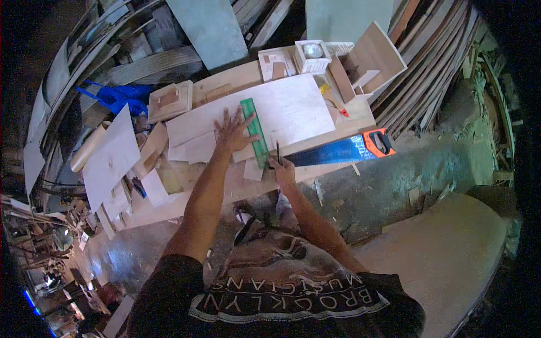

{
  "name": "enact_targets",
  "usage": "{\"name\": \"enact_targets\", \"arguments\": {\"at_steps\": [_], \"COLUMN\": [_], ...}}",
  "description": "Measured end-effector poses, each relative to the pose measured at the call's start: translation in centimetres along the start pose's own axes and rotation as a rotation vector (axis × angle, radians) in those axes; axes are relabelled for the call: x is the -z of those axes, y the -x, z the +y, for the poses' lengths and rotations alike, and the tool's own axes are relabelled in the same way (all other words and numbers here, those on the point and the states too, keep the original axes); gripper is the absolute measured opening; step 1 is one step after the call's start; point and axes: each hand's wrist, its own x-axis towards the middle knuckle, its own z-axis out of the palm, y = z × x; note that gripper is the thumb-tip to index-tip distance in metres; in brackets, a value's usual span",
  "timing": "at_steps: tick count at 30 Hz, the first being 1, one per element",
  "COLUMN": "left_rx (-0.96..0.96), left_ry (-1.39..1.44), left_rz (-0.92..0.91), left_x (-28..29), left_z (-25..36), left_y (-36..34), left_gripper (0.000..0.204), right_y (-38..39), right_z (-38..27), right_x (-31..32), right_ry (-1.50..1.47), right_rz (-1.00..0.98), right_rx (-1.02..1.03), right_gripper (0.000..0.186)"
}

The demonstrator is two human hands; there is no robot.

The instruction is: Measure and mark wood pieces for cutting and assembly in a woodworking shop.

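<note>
A pale, thin wooden sheet [298, 112] lies on the workbench, with a translucent green ruler [256, 132] running across it from far to near. My left hand [230, 134] rests flat on the sheet, fingers spread, with the fingertips and thumb against the ruler's left side. A slim dark pencil [278, 147] points upward from my right hand [283, 168], whose fingers are closed round it by the ruler's near end. Just right of that hand lies a handsaw [329, 153] with a blue blade and an orange and black handle.
Small wooden boxes [171, 101] and an open wooden case [372, 62] line the bench's far side. A red-tipped tool [342, 111] lies by the sheet's right edge. Blue plastic [121, 97] and loose boards [112, 160] sit left. Stacked wood strips [434, 67] stand at the far right.
</note>
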Motion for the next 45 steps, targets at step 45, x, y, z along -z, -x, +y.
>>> {"name": "enact_targets", "arguments": {"at_steps": [45], "left_rx": [0.006], "left_ry": [-0.01], "left_rz": [0.008], "left_x": [0.3], "left_z": [0.1], "left_y": [0.1], "left_gripper": [0.088], "right_y": [-0.2], "right_z": [1.1], "right_x": [0.2], "right_ry": [0.062], "right_rz": [-0.01], "right_rx": [0.101], "right_gripper": [0.018]}}
